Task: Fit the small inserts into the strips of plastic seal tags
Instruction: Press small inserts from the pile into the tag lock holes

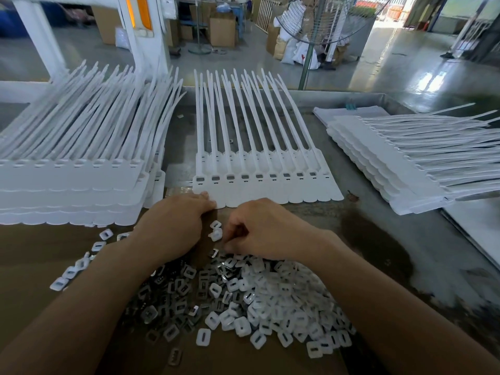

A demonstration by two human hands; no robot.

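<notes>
With left hand (176,226), grips the near-left corner of the middle strip (265,185) against the worktop (378,239). With right hand (259,231), fingers curled, pinches a white insert (216,234) just beside it, above the pile (243,299) at the near edge. Looks like the pick-up step. Cannot tell whether the grey slots are filled. Calls next for turning it square and pressing it into a slot.

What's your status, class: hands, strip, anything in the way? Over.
Left hand on near edge of centre strip. Right hand curled beside a white insert, grip unclear. Insert pile under wrists; strip unobstructed.
</notes>
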